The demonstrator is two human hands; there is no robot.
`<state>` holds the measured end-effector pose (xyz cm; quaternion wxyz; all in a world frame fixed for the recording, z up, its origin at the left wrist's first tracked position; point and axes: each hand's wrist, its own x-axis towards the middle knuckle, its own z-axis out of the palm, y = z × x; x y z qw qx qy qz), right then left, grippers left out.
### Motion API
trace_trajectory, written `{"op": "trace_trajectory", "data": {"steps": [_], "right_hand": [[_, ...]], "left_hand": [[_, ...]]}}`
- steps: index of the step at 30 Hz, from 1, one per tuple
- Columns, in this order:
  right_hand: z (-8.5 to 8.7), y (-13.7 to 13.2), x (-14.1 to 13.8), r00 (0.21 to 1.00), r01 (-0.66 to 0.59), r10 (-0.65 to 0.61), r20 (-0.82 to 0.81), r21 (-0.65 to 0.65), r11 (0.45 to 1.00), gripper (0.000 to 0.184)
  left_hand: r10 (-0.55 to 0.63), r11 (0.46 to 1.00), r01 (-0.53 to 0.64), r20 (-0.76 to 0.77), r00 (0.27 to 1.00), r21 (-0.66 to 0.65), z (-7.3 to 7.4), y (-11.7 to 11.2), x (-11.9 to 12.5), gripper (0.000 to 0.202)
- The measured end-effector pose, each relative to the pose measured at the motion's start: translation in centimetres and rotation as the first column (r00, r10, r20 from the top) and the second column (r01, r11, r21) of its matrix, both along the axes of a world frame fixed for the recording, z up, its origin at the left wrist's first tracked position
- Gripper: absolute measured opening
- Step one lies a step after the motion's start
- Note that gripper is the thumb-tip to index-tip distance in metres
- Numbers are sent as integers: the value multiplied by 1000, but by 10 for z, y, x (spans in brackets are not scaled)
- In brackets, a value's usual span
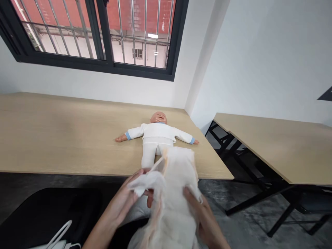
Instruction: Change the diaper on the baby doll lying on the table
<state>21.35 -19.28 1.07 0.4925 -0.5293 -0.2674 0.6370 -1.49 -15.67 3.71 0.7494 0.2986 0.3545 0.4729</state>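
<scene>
A white diaper (178,193) with peach-coloured edges is opened out lengthwise in front of me, slightly blurred by motion. My left hand (129,197) grips a white side flap of it. On the other edge my right hand (201,214) has its thumb on the inner face and its fingers behind. Beyond the diaper a baby doll (158,133) lies on its back on the table, arms spread. It wears a white top and trousers with blue cuffs. The diaper covers part of the doll's legs; one foot shows between my hands.
The doll's wooden table (64,135) stands against the wall beneath a barred window (103,34). A second table (280,145) with black legs is on the right, across a gap. At lower left is a black chair (57,211) with a white cable (61,233) on it.
</scene>
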Motion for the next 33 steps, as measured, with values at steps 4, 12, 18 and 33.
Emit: {"op": "trace_trajectory", "data": {"steps": [4,12,18,33], "right_hand": [[16,7,39,972,137,-166,-167,-170,976,57],[9,5,76,875,144,-275,-397,-329,933,67],[2,5,89,888,102,-231,-398,-318,942,59],[5,21,73,926,-81,-37,-376,-294,952,52]], "left_hand": [[-87,991,123,-446,891,52,-6,12,-22,36],[-340,939,343,84,937,-24,-82,24,0,52],[-266,948,318,563,783,6,-105,28,45,60],[-317,919,395,596,738,-1,33,66,52,37]]}}
